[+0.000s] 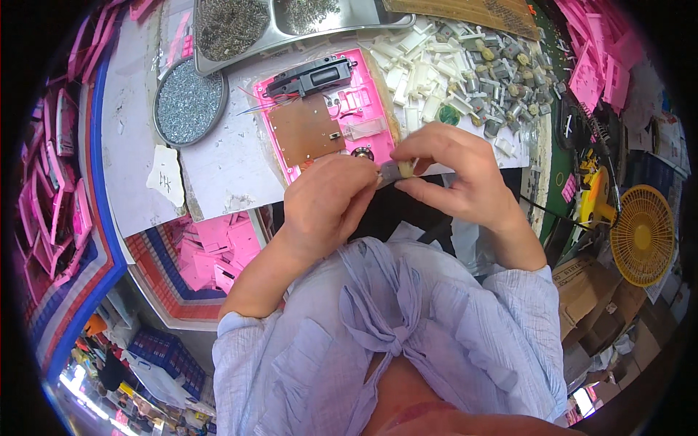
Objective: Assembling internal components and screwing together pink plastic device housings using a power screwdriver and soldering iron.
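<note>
Just in front of my body, between both hands, is a small grey motor [390, 172] with a yellowish piece on its right end. My right hand [465, 174] pinches that yellowish end between thumb and fingers. My left hand [323, 196] is closed at the motor's left end; its fingertips are partly hidden. Behind the hands lies an open pink plastic casing [374, 94]. It carries a brown circuit board [305, 131], a black oblong module [313, 78] with thin wires, and a round dark part [362, 152] near its front edge.
A round tray [190, 102] of small metal screws stands left of the casing, with a steel tray [270, 33] of springs behind. White plastic parts [414, 69] and grey motors [502, 87] lie heaped at right. Pink parts [222, 251] fill a bin below; a yellow fan [641, 235] stands far right.
</note>
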### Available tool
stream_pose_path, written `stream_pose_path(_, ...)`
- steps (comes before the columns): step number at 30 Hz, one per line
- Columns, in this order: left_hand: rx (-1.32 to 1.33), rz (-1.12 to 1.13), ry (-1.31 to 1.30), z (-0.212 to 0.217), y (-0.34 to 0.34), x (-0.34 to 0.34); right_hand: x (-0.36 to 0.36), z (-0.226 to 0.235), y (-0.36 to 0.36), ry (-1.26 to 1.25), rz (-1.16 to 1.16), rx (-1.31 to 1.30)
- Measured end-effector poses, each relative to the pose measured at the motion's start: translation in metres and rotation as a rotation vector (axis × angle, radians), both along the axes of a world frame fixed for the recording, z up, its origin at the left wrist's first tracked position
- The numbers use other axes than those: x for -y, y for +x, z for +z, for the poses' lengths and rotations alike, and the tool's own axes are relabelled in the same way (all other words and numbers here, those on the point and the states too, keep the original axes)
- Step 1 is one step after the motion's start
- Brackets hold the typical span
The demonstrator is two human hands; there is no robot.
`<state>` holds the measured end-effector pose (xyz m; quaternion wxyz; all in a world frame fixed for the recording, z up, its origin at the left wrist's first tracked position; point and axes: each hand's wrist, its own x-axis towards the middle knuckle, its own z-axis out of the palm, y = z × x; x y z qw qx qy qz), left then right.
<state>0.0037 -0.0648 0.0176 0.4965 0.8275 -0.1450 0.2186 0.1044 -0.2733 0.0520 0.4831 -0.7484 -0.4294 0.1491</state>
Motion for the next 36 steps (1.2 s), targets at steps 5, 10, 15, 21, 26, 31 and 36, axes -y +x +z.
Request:
stream_pose_path(5,-0.100,-0.026,-0.180,0.000,-0.003,-0.002,-0.005,-0.001,-0.003,0.135,0.020,0.183)
stream_pose_path(10,-0.105,-0.051,-0.114,0.004,-0.004,-0.007,-0.006,-0.008,-0.014,0.178,0.016,-0.044)
stream_pose_path(15,-0.051,-0.055,0.025,0.005,-0.001,-0.008,-0.005,0.003,-0.021,0.190,-0.133,-0.733)
stream_pose_path(21,-0.012,0.017,0.095,-0.002,0.005,-0.006,-0.016,-0.001,-0.020,0.193,-0.238,-0.659)
stream_pose_path(26,-0.113,0.062,0.065,-0.008,0.005,-0.005,-0.019,-0.004,-0.007,0.030,-0.161,-0.299)
stream_pose_path(31,-0.170,0.090,-0.019,0.001,0.006,-0.008,-0.024,-0.003,0.004,0.075,-0.104,0.214)
stream_pose_path(36,-0.160,0.267,0.047,0.002,0.016,-0.033,-0.022,-0.010,0.011,0.124,-0.111,0.261)
